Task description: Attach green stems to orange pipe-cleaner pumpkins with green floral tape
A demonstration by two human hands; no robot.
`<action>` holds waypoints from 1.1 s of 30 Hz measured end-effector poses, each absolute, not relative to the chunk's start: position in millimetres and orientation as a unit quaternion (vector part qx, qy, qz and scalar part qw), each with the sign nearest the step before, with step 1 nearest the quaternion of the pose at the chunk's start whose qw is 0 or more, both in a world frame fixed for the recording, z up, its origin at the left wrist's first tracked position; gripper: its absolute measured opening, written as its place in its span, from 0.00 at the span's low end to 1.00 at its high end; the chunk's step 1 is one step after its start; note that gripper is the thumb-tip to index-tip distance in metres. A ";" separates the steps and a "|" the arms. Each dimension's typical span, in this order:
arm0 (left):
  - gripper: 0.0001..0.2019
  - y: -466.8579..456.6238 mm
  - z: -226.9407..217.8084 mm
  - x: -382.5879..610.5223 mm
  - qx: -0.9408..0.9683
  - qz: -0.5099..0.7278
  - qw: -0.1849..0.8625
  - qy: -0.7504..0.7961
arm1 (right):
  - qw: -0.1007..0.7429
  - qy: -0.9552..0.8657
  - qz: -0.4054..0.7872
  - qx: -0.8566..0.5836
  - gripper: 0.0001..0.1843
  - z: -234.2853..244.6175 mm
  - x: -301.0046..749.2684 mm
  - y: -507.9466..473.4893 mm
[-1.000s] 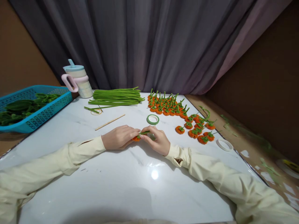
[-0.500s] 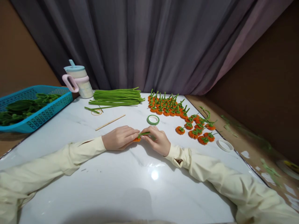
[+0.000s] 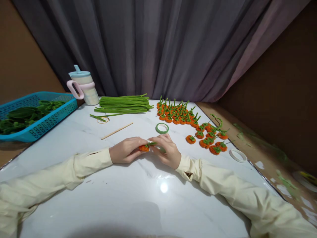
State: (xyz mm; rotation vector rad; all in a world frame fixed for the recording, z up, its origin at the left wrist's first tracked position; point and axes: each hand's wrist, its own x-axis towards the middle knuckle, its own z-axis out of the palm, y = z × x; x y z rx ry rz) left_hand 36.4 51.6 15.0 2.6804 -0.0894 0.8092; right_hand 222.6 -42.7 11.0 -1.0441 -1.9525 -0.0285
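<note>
My left hand (image 3: 126,149) grips a small orange pipe-cleaner fruit (image 3: 144,148), its ridged body showing between thumb and fingers. A green stem (image 3: 152,143) points from it toward the right. The fingers of my right hand (image 3: 167,150) are closed on that stem; their tips partly hide it. Just beyond the hands lies a roll of green tape (image 3: 162,128). To the right, finished-looking orange fruits (image 3: 177,114) with green stems stand in a cluster, and several more (image 3: 210,138) lie loosely nearer me.
Green pipe cleaners (image 3: 123,104) lie bundled at the back, with a wooden stick (image 3: 117,131) in front. A tumbler (image 3: 85,88) stands back left beside a blue basket (image 3: 53,119) of green pieces. A white tape ring (image 3: 238,155) sits near the right table edge.
The orange fruit has turned and shows more of its body in my left hand. My left fingers have opened around it slightly, and my right fingers have shifted along the stem.
</note>
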 end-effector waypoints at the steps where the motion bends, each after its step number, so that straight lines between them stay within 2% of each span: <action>1: 0.12 51.6 14.9 36.5 0.943 0.288 0.167 -0.032 | 0.445 -0.789 -0.021 -0.423 0.13 13.5 222.7 -44.0; 4: 0.12 51.7 15.1 37.2 0.943 0.293 0.151 -0.037 | 0.440 -0.783 -0.030 -0.438 0.15 20.9 222.8 -47.8; 10: 0.11 51.5 16.1 38.6 0.940 0.297 0.156 -0.053 | 0.443 -0.797 0.028 -0.410 0.09 17.7 222.6 -45.6; 15: 0.10 48.1 16.2 37.4 0.938 0.284 0.199 -0.018 | 0.441 -0.803 0.038 -0.400 0.11 7.5 224.3 -41.4; 24: 0.07 42.0 21.9 38.0 0.910 0.254 0.322 0.065 | 0.426 -0.818 -0.025 -0.387 0.14 3.6 228.6 -38.6; 33: 0.06 41.9 24.6 38.7 0.890 0.236 0.384 0.069 | 0.429 -0.828 -0.101 -0.346 0.15 6.7 227.7 -40.1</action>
